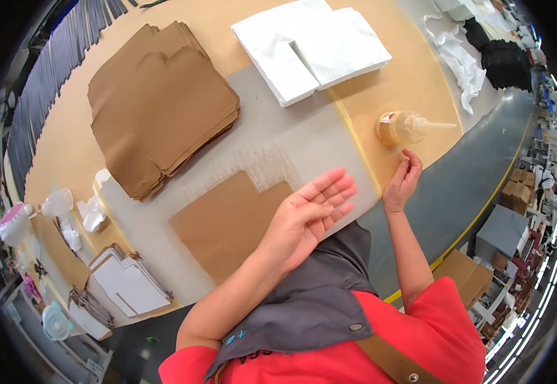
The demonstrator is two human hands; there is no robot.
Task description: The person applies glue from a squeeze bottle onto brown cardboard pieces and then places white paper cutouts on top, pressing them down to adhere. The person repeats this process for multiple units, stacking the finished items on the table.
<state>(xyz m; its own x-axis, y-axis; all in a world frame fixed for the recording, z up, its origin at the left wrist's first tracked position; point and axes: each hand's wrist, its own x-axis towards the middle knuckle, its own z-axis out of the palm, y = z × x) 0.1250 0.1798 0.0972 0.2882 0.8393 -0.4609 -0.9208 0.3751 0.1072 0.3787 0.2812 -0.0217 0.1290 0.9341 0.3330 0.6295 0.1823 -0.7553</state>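
Note:
My left hand (313, 214) is raised over the near edge of the work table, palm turned up and fingers stretched out, with nothing in it. Beneath it lies a single brown sheet (227, 221) with a stepped outline, partly hidden by my forearm. My right hand (404, 182) is at the table's right edge, fingers loosely bent and thumb a little apart; no held thing shows. Just beyond it is a clear squeeze bottle (401, 128) of yellowish liquid, its long nozzle pointing right. The bottle and hand look apart.
A thick stack of brown sheets (163, 115) sits at the far left, and folded white pieces (310, 48) lie at the far middle. Dark strips (45, 102) hang along the left rim. White boards (128, 281) stand near left; cardboard boxes (464, 278) are to the right.

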